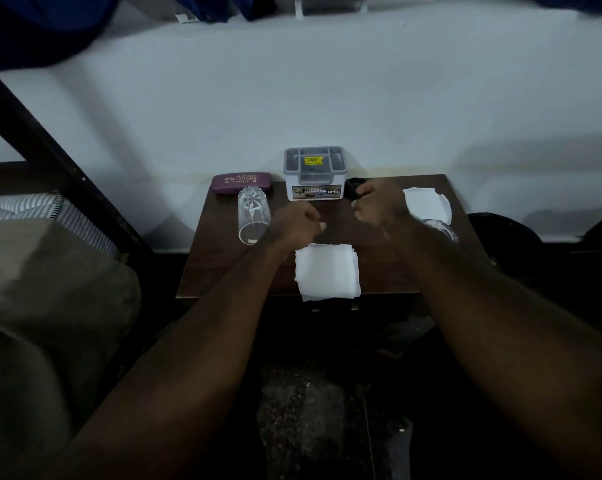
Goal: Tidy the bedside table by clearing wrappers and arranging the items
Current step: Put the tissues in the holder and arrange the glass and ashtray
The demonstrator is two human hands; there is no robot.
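Under both hands lies a dark wooden tabletop. Just nearer than the left hand and the right hand, a folded white napkin overhangs the near edge. Beyond and between the hands stands a grey and white organiser box. Left of the left hand, a clear glass lies on its side, its base almost touching a purple spectacle case farther back. Right of the right hand rests a torn white paper. The right hand's fingers grip a small black object just beside the box. The left hand's fingers are curled in; I cannot tell whether they hold anything.
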